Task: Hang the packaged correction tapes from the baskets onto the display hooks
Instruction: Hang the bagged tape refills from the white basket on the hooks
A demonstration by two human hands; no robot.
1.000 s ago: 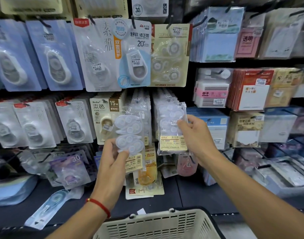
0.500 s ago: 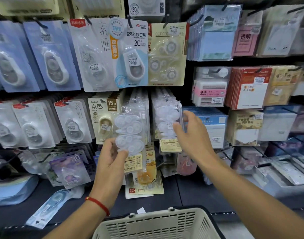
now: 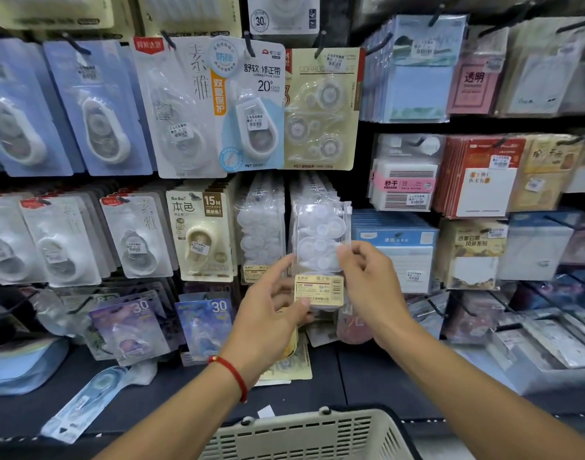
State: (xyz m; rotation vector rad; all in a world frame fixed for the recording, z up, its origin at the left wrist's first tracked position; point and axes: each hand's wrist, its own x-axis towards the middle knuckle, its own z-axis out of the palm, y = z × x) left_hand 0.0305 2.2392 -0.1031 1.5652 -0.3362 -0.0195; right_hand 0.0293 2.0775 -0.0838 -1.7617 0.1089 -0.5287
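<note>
Head view: both hands now work one clear pack of correction tapes point(image 3: 319, 242), hanging at the front of the row just right of the beige 15M card point(image 3: 201, 234). The left hand point(image 3: 267, 313), which a second ago held a separate pack further left, has let that one go and come across; its thumb and fingers now pinch the yellow label point(image 3: 319, 291) at the pack's foot. The right hand point(image 3: 367, 280) pinches the pack's right edge (its hook is hidden behind the row). I judge this pack is hung and being straightened. The basket point(image 3: 304, 436) waits below.
</note>
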